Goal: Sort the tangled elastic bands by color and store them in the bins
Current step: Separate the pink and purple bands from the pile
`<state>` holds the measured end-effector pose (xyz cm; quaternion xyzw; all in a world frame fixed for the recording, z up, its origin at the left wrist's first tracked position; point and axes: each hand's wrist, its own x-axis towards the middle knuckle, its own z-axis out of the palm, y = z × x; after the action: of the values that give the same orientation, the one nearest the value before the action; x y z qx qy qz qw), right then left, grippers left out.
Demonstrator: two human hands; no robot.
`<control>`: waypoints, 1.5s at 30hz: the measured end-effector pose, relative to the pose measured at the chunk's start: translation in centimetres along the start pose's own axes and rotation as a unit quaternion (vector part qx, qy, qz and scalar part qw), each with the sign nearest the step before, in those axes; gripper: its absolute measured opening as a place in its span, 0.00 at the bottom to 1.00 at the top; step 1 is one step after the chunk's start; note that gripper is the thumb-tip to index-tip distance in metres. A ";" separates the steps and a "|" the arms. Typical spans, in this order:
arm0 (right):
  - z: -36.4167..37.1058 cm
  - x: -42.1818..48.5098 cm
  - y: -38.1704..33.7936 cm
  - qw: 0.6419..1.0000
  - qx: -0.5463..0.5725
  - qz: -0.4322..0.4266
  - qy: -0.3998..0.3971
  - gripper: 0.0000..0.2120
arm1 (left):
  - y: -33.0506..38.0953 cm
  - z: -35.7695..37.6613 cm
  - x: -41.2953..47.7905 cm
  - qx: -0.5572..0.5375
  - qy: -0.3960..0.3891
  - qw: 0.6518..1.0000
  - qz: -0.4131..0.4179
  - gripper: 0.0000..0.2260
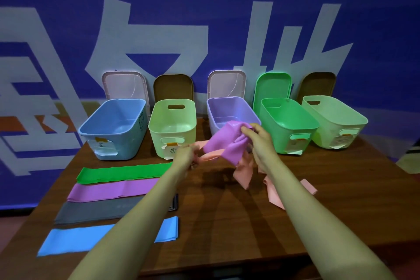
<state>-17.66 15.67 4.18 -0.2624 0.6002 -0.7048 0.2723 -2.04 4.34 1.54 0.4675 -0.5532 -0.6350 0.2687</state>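
Untangling stage: left hand pinches the pink band, right hand grips the purple band, both held above the surface before the purple bin. Four flat bands sorted at left; bins look empty, storage pending.

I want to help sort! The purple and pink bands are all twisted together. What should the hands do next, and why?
Probably pull the two apart: the right hand grips the bunched purple band, the left hand pinches the pink band, and the two are tangled together, so neither can be stored yet.
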 end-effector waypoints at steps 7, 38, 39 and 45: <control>-0.9 0.2 1.1 0.995 -0.087 0.040 0.000 0.13 | 0.3 -0.2 0.1 -0.198 -0.015 0.978 -0.072 0.08; -3.6 -1.4 5.7 0.800 -0.584 -0.102 -0.095 0.09 | 3.0 1.4 -0.8 0.203 -0.006 0.944 0.259 0.08; -3.8 -1.0 5.4 0.785 -0.602 -0.088 -0.118 0.11 | 3.3 1.6 -0.9 0.202 -0.018 0.943 0.264 0.09; -2.5 0.0 3.5 0.905 -0.405 -0.070 -0.110 0.28 | 5.1 2.5 -2.0 0.125 -0.164 0.945 0.255 0.08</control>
<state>-19.16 17.03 0.37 -0.4675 0.7801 -0.3852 0.1566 -4.28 5.97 6.87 0.2303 -0.7651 -0.5391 0.2663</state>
